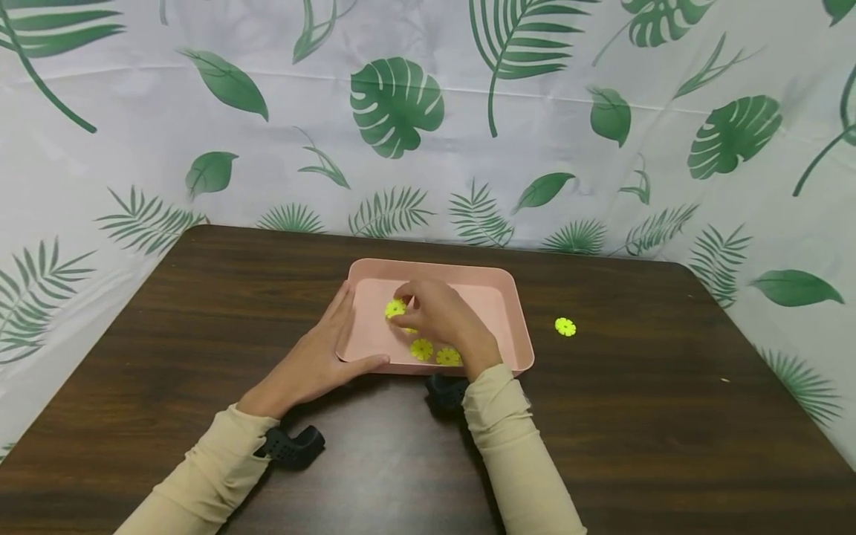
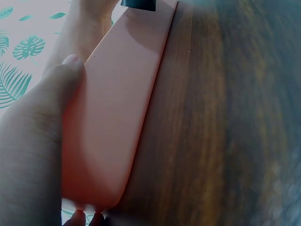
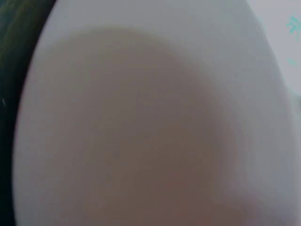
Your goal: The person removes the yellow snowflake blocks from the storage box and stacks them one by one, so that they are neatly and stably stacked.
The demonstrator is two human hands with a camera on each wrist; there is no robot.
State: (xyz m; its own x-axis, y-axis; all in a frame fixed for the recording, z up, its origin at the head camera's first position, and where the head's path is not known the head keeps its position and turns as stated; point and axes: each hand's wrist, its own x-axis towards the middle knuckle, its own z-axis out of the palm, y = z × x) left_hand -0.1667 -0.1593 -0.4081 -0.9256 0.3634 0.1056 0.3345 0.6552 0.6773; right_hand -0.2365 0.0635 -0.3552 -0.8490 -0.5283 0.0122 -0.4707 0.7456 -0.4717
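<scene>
No texts, labels, brands, numbers or signs can be read in any of the three views, head or wrist.

In front of me I see a big white cloth (image 1: pixel 461 160) with green leaves all over it. It also shows past both sides of my brown worktop (image 1: pixel 642 438). A fat leaf with slits (image 1: pixel 397 108) is near the middle, and a long feathery leaf (image 1: pixel 528 37) is up high. Small spiky leaves go along the bottom. A thin crease runs across the cloth near the top. My worktop looks like dark wood, with streaky lines and round back corners. A soft, pale shine sits on the part close to me.
</scene>
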